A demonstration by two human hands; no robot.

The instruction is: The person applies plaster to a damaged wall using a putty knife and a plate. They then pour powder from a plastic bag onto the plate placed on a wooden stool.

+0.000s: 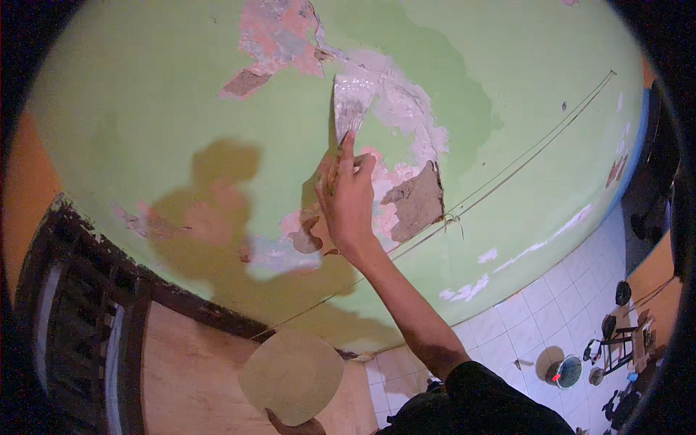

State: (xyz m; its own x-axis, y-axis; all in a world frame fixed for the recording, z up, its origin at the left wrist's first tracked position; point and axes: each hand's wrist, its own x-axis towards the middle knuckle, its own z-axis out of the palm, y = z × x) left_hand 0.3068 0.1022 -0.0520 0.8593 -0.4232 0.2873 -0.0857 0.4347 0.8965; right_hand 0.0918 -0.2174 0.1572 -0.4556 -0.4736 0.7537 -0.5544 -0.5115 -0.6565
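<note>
My right hand (349,206) is closed around a putty knife (354,105), its index finger stretched along the blade. White paste coats the wide blade, which lies against the green wall (167,109). Fresh white filler (402,105) curves over the wall to the right of the blade. Below the hand is a bare brown patch (417,203) where paint has come off. At the bottom edge, my left hand (296,426) grips a flat tan board (290,377) with rounded corners; part of that hand is cut off by the frame.
Peeling pink and grey paint (279,36) shows higher up. A thin cord (533,152) runs slantwise across the wall. At lower left stands a dark wooden frame (80,290). A bucket (567,371) and a small stool (620,344) stand on the white tiled floor (500,333).
</note>
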